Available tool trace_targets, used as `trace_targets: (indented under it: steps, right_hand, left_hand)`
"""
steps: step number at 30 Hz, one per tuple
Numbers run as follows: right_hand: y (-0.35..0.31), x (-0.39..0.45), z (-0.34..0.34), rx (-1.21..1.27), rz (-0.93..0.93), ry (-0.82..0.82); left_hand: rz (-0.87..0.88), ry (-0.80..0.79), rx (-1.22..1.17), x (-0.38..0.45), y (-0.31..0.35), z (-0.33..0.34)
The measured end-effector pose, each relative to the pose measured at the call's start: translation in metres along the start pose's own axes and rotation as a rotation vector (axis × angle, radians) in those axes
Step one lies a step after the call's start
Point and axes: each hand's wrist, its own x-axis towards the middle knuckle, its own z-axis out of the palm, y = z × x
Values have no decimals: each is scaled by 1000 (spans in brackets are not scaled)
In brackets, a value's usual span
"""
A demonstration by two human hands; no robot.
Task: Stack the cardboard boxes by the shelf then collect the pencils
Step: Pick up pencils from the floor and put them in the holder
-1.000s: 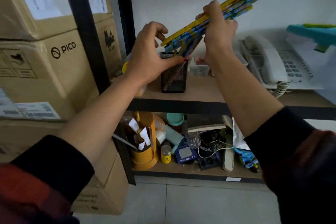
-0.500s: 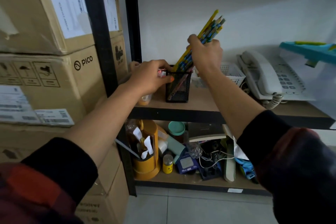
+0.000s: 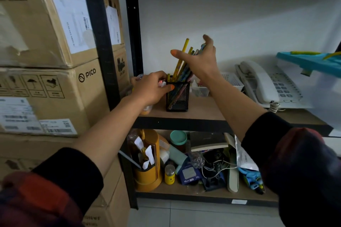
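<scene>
On your left, the cardboard boxes (image 3: 46, 57) are sitting stacked beside the shelf (image 3: 184, 116). Your left hand (image 3: 151, 88) is curling round the rim of the mesh cup (image 3: 178, 96), steadying it. The pencils (image 3: 182, 64), lifted in a bundle a second ago, are now standing inside that cup, leaning right. Your right hand (image 3: 199, 61) is letting go, fingers spread wide beside their tips, so collecting looks nearly finished.

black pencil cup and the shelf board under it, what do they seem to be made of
Black mesh pencil cup: looks like matte black metal mesh, since pencils show through its perforated walls. Tan shelf board: likely laminated particleboard or wood, with a smooth, matte tan top and a dark front edge.
</scene>
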Motion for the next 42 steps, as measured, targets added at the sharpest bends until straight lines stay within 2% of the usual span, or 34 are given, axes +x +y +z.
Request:
trace_targets:
  steps: [4,6,11,14,17,20,24,26,29,32,37,40,42]
  right_hand:
    - [-1,6,-2,187,-212,119]
    - [-5,9,0,70,-243,104]
    - [-8,10,0,-395,-246,-214]
    - [-12,8,-2,-483,-185,-225]
    - [-11,2,-6,-363,-212,-62]
    - [-9,-12,-19,-215,-223,156]
    - [10,-43,-41,-128,-214,345]
    - [22,-64,-54,-157,-232,375]
    - [43,-99,-71,-279,-214,287]
    - [62,-140,-87,-357,-171,124]
    - [111,-198,-118,-464,96,-200]
    - [142,-220,-137,-501,234,-370]
    - [171,-235,-148,-502,335,-420]
  left_hand:
    - [10,28,85,1,2,3]
    - [1,22,83,3,2,5]
    - [-1,24,166,1,4,9]
    - [-14,-31,207,-4,8,11]
    - [-83,-67,293,-6,16,9]
    - [-133,21,340,-15,29,4]
    - [3,300,180,-43,36,2]
    - [97,307,44,-69,43,3]
    - [153,129,-48,-110,55,8]
    - [117,-149,-98,-144,68,21]
    - [48,-541,-111,-181,89,66]
    - [35,-697,-136,-190,90,100]
    - [48,-772,-121,-194,89,130]
